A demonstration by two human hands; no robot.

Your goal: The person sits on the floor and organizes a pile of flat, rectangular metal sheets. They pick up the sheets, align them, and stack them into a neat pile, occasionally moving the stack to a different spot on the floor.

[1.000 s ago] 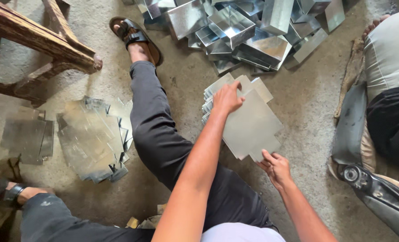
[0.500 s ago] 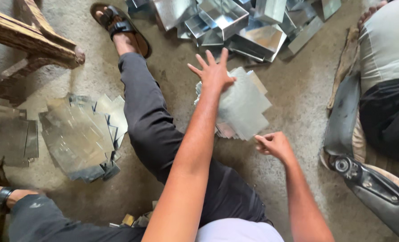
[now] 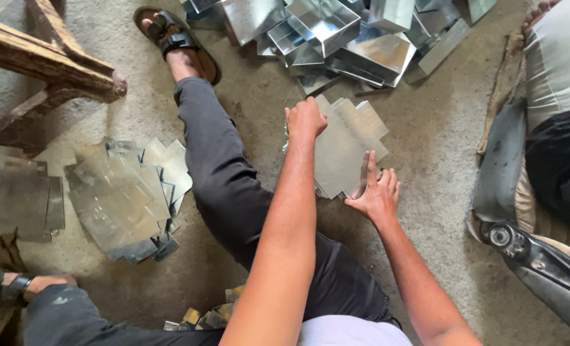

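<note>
On the concrete floor (image 3: 426,141), both hands work a stack of cut metal sheets (image 3: 346,144).
Left hand (image 3: 305,118) is curled closed on the stack's far edge; right hand (image 3: 378,192) lies open, fingers flat on its near edge.

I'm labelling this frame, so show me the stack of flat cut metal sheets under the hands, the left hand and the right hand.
stack of flat cut metal sheets (image 3: 338,150), head view, bare top sheet
left hand (image 3: 305,119), head view, knuckles
right hand (image 3: 378,190), head view, back
</note>
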